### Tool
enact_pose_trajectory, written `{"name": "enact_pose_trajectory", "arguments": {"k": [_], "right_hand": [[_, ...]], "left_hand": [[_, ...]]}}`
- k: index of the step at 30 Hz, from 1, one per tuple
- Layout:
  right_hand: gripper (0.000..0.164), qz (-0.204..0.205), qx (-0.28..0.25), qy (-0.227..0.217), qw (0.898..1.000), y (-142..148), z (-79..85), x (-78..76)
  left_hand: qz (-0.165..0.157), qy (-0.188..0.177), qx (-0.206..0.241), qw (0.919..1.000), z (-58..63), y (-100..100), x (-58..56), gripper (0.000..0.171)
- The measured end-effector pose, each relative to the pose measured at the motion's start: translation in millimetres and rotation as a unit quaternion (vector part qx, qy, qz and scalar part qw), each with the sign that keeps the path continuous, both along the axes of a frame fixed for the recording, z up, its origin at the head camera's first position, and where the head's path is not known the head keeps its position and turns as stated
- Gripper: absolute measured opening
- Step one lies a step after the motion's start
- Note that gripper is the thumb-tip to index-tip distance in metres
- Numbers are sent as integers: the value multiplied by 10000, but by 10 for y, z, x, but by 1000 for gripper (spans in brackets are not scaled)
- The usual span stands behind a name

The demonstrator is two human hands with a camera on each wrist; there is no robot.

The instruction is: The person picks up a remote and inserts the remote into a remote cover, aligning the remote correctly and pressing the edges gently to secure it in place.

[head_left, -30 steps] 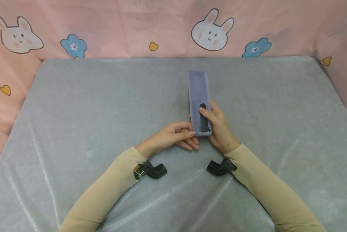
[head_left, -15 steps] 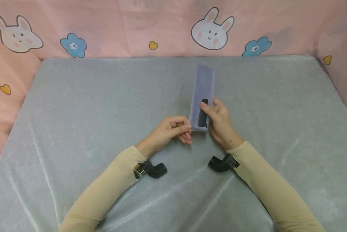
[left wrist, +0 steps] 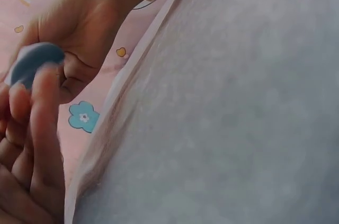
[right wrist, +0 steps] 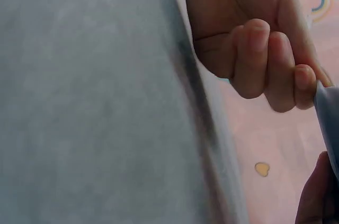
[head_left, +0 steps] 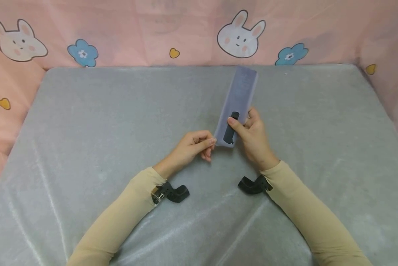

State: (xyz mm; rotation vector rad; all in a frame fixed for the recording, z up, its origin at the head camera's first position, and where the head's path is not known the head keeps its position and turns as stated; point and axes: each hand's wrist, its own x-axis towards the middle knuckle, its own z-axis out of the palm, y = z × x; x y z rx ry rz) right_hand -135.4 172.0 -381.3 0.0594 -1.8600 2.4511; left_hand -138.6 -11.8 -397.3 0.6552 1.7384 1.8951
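A long, flat bluish-purple case (head_left: 242, 88) is held above the table, its far end leaning right. Near its lower end shows a black oblong piece (head_left: 229, 135). My right hand (head_left: 254, 140) grips the case from the right side, the thumb lying on the black piece; its fingers are mostly hidden behind. The case's lower left corner is pinched by my left hand (head_left: 192, 147), thumb against forefinger, other fingers curled. In the left wrist view the near end of the case (left wrist: 37, 62) looks rounded. Only an edge of the case (right wrist: 329, 118) appears in the right wrist view.
A grey cloth covers the table (head_left: 119, 103). Behind it and at both sides hangs a pink curtain (head_left: 125, 33) printed with rabbits, flowers and hearts. Black wrist mounts (head_left: 177, 193) poke out from the beige sleeves (head_left: 119, 218).
The case has tilted, its far end swinging right and away. My left hand has shifted slightly up and left, going from touching the near end to pinching the corner.
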Motion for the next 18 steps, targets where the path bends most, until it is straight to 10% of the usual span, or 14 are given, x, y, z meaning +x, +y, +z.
{"name": "enact_pose_trajectory", "arguments": {"k": [18], "right_hand": [[34,254,-5,-272,9993,-73,-15,65]], "left_hand": [[-561,-747,-459,9946,8,33,52,33]]}}
